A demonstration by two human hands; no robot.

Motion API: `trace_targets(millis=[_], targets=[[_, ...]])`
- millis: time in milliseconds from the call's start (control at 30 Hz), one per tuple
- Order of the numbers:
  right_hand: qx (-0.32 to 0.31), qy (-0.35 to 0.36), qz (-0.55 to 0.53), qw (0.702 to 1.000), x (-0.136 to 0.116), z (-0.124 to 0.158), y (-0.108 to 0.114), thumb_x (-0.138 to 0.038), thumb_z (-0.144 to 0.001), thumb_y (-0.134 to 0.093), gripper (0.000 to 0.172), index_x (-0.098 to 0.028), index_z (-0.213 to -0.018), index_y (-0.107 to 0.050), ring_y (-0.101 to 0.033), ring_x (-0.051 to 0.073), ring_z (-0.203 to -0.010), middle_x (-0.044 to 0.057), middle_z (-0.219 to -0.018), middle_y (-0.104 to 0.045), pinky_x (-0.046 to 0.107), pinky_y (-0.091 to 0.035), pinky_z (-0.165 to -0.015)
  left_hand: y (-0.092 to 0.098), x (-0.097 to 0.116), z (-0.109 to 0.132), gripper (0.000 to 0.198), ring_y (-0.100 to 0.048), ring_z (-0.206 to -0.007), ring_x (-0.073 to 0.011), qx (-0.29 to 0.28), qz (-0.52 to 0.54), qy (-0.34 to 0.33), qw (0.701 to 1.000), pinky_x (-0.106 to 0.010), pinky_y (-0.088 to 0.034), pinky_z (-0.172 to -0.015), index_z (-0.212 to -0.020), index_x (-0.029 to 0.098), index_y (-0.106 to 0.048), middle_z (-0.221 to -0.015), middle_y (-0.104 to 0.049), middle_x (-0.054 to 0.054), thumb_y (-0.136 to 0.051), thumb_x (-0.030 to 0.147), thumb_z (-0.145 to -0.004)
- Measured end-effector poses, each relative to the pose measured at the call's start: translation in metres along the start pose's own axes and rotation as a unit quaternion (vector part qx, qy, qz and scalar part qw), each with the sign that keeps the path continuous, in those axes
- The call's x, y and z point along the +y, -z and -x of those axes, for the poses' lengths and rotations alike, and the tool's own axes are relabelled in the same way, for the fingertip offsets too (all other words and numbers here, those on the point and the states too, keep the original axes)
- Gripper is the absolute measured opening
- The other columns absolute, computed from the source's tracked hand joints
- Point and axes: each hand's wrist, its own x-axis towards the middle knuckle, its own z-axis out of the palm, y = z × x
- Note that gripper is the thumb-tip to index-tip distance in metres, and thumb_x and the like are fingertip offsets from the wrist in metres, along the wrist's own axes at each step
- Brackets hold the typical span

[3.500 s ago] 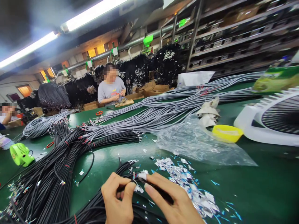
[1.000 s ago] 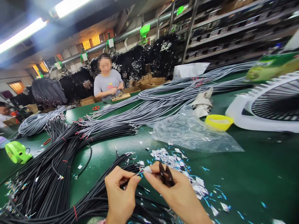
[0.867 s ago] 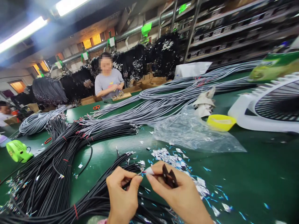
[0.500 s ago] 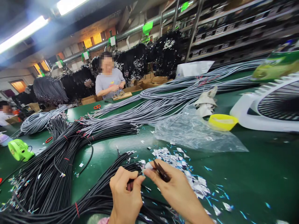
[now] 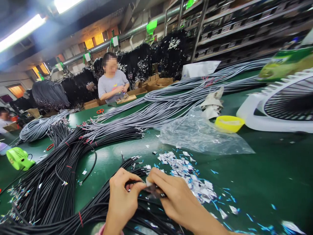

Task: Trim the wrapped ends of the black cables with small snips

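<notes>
My left hand (image 5: 124, 197) is closed in a pinch on the end of a black cable, which lies mostly hidden behind the fingers. Close against it, my right hand (image 5: 174, 195) is curled around small dark snips (image 5: 154, 192), blurred by motion, with their blades at the cable end. A white cover (image 5: 148, 182) shows on a right fingertip. Below and behind both hands runs a bundle of black cables (image 5: 95, 209). Silvery foil scraps and blue bits (image 5: 190, 178) lie beyond the right hand.
Grey cables (image 5: 156, 112) stretch across the green table (image 5: 264, 176). Clear plastic sheeting (image 5: 202, 137), a yellow bowl (image 5: 230, 124) and a white fan (image 5: 251, 117) sit to the right. At left stand a green fan (image 5: 19, 158) and more black cables (image 5: 56, 176). A co-worker (image 5: 113, 81) is across the table.
My right hand has turned over and moved left, bringing the snips down to the cable end. My left hand has shifted slightly left, still pinching. The whole view has shifted a little.
</notes>
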Motion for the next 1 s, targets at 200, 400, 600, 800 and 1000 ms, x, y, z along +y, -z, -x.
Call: trace_targets(millis=[200,400,600,800,1000], targets=[[0.028,-0.097,-0.061,0.993,0.005,-0.007,0.0,-0.002,-0.069,-0.037,0.021,-0.024,-0.068,-0.038,-0.05,0.016,-0.051,0.0,-0.062,-0.05,0.024,-0.037,-0.045,-0.013,-0.004,0.004,0.019,-0.057,-0.052,-0.014,0.031,-0.072,-0.034,0.996,-0.022,-0.042,-0.049,-0.064,0.016,-0.065,-0.058,-0.061,-0.002,-0.054,0.016,-0.079],[0.07,-0.036,-0.031,0.996,0.005,-0.006,0.0,0.0,-0.06,-0.036,0.026,-0.023,-0.07,-0.042,-0.049,0.015,-0.048,0.0,-0.061,-0.05,0.023,-0.034,-0.043,-0.012,-0.004,0.003,0.025,-0.053,-0.05,-0.0134,0.037,-0.117,-0.069,0.99,-0.022,-0.038,-0.048,-0.061,0.016,-0.062,-0.056,-0.059,-0.002,-0.049,0.015,-0.082],[0.201,-0.089,0.017,0.975,0.016,-0.006,0.005,-0.004,-0.073,-0.04,0.02,-0.023,-0.073,-0.041,-0.046,0.014,-0.044,-0.003,-0.058,-0.045,0.022,-0.035,-0.042,-0.015,-0.002,0.008,0.027,-0.053,-0.05,-0.0133,0.063,-0.115,-0.091,0.987,-0.021,-0.037,-0.049,-0.06,0.016,-0.06,-0.055,-0.057,-0.002,-0.047,0.014,-0.084],[0.105,-0.063,-0.112,0.986,0.008,-0.007,0.008,-0.015,-0.086,-0.046,0.012,-0.022,-0.077,-0.049,-0.054,0.015,-0.059,0.001,-0.071,-0.052,0.022,-0.044,-0.051,-0.012,-0.002,0.006,0.028,-0.052,-0.049,-0.0127,0.062,-0.103,-0.112,0.986,-0.021,-0.038,-0.047,-0.059,0.016,-0.059,-0.054,-0.056,0.0,-0.048,0.015,-0.085],[0.065,-0.084,-0.115,0.988,0.009,-0.002,-0.001,-0.011,-0.085,-0.043,0.015,-0.021,-0.077,-0.05,-0.051,0.016,-0.06,0.003,-0.072,-0.051,0.025,-0.04,-0.052,-0.013,-0.006,0.005,0.014,-0.054,-0.053,-0.0124,0.088,-0.08,-0.136,0.984,-0.021,-0.043,-0.05,-0.076,0.016,-0.067,-0.064,-0.06,-0.002,-0.055,0.015,-0.084]])
